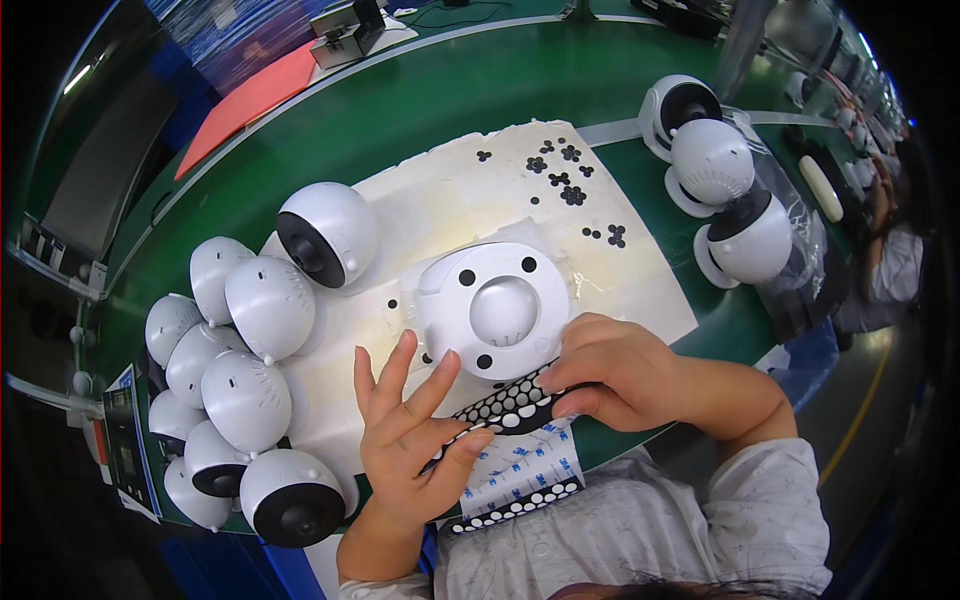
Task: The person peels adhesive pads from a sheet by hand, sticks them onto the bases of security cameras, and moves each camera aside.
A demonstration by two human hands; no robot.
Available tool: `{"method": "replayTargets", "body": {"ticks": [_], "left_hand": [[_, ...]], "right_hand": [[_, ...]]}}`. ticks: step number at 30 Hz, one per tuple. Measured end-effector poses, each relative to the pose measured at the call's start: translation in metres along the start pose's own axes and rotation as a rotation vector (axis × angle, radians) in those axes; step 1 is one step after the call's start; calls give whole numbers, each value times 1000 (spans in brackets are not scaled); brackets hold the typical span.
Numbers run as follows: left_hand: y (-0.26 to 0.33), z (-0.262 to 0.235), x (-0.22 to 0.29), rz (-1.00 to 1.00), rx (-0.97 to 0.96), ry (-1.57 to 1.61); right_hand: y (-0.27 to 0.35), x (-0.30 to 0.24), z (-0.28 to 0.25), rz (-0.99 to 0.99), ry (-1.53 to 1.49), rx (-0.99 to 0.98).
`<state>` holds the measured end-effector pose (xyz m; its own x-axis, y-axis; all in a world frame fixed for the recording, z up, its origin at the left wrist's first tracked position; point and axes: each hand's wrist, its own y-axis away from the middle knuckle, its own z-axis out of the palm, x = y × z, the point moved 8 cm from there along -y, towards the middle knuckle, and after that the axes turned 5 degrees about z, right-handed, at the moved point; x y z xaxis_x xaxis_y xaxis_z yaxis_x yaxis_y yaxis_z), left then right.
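A white round-headed camera (443,318) lies base up in front of me, with black round pads (467,278) on the ring around its opening. Just on the near side of it, a black strip of round adhesive pads (505,402) stretches between my hands. My left hand (415,440) pinches the strip's left end between thumb and index finger, its other fingers spread upward. At the other end, the thumb and fingers of my right hand (615,375) are closed on the strip, close to the camera's base. A blue-printed white backing sheet (530,462) hangs below the strip.
Several white cameras (245,400) crowd the left side, and one camera (340,235) stands farther in. More cameras (712,160) stand at the right. Loose black pads (573,196) lie on the cream work sheet (440,190). A person (895,260) sits at far right.
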<state>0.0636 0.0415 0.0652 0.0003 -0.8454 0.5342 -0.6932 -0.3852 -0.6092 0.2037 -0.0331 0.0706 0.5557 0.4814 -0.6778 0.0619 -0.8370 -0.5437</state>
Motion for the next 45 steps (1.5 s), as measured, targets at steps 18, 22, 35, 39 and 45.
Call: {"method": "replayTargets", "body": {"ticks": [18, 22, 35, 39, 45], "left_hand": [[-7, -1, 19, 72, -99, -239], [-5, 1, 23, 135, -81, -223], [-4, 4, 24, 196, -99, -258], [-2, 6, 19, 151, -96, -212], [-6, 7, 24, 137, -39, -365]], "right_hand": [[6, 6, 10, 166, -33, -92], [4, 8, 4, 145, 21, -136], [1, -14, 0, -114, 424, -28], [-3, -1, -4, -2, 332, -94], [-5, 24, -9, 252, 161, 10]]}}
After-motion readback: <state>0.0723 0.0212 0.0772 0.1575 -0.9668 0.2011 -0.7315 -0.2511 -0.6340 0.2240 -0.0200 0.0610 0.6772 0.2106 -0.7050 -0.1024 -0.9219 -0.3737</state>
